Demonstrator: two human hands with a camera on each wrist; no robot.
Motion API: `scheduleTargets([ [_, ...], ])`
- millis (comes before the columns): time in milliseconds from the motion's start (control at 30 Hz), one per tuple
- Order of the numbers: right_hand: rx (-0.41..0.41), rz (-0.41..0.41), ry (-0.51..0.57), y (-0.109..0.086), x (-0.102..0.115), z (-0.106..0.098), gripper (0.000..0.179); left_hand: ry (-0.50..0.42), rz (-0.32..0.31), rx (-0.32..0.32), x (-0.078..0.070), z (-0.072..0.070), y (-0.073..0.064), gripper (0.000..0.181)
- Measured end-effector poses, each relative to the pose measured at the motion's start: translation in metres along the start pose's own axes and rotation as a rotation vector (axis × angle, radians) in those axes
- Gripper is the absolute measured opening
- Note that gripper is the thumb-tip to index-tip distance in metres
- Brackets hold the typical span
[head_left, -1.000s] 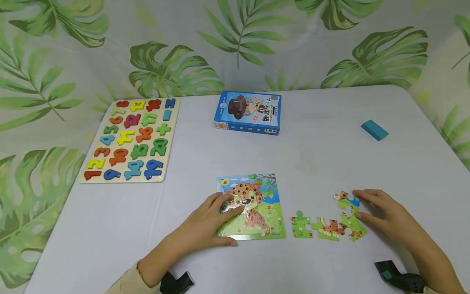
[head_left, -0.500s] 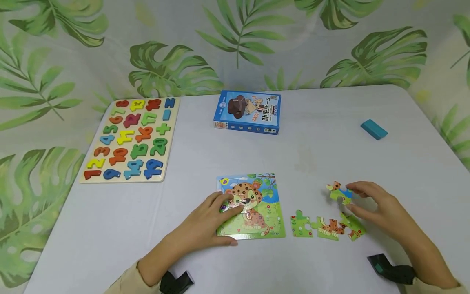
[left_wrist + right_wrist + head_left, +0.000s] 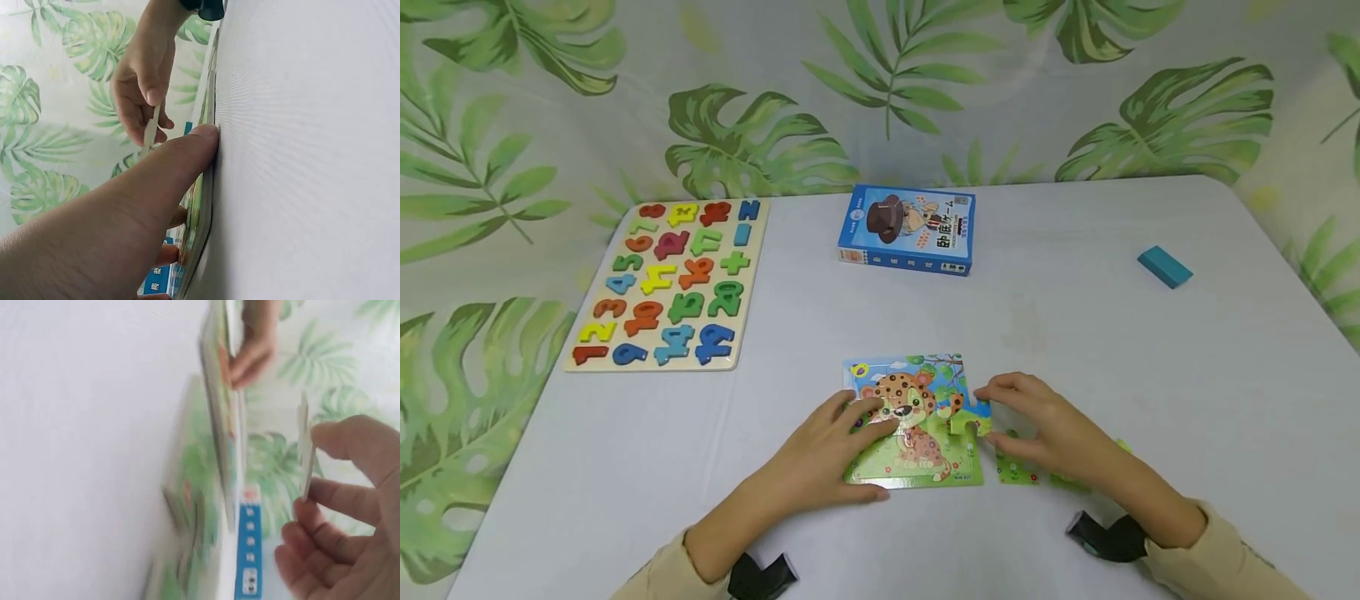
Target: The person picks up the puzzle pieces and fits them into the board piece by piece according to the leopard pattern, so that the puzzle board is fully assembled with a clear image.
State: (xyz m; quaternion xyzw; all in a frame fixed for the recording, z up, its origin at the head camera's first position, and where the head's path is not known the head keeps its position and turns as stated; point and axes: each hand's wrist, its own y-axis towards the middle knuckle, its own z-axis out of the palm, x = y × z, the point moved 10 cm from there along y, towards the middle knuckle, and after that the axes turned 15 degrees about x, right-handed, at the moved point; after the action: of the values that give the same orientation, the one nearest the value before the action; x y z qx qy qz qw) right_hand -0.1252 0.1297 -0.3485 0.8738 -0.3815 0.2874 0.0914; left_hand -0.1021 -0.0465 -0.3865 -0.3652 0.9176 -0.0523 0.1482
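Observation:
My left hand [image 3: 831, 450] rests on the leopard puzzle board [image 3: 917, 475], fingers spread over its left part. The thumb touches the near edge, also visible in the left wrist view. My right hand [image 3: 1048, 425] pinches a jigsaw piece [image 3: 973, 418] between thumb and fingers, over the board's right side. That piece is green and blue with a bit of spotted ear. In the right wrist view the piece [image 3: 305, 450] stands edge-on, apart from the board. Beneath the right hand lie loose jigsaw pieces [image 3: 1017, 471], partly hidden by the hand and forearm.
A wooden number board [image 3: 741, 321] with colourful numerals lies at the back left. A blue card-game box [image 3: 904, 229] stands at the back middle, and a teal block [image 3: 1165, 267] at the back right. Leaf-patterned cloth hangs behind the white table [image 3: 1075, 292].
My right hand has lifted the eared jigsaw piece away from the loose pieces and carried it left, over the board. The left hand has stayed on the board.

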Motion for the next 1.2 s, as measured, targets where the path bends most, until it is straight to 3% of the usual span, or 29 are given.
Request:
scheduleTargets([
  [200,0.072,0.03,-0.011,0.02,-0.002,0.022,0.045,0.003,0.011,-0.029,-0.003,0.0,0.003,0.075],
  [467,0.076,-0.009,-0.129,0.031,0.002,0.03,0.045,0.037,0.106,-0.083,-0.015,0.001,0.01,0.078],
  [733,0.115,0.0,-0.19,0.034,0.007,0.031,0.046,0.119,0.05,-0.032,-0.014,0.003,0.021,0.089],
  [900,0.167,-0.011,-0.252,0.034,0.01,0.034,0.053,0.123,0.044,-0.016,-0.016,0.0,0.021,0.089],
  [1033,0.203,0.007,-0.184,0.03,0.005,0.037,0.061,0.11,0.046,-0.013,-0.017,-0.001,0.021,0.09],
  [1200,0.2,0.048,0.014,0.02,-0.004,0.031,0.066,0.05,0.063,-0.016,-0.014,0.0,0.02,0.09],
])
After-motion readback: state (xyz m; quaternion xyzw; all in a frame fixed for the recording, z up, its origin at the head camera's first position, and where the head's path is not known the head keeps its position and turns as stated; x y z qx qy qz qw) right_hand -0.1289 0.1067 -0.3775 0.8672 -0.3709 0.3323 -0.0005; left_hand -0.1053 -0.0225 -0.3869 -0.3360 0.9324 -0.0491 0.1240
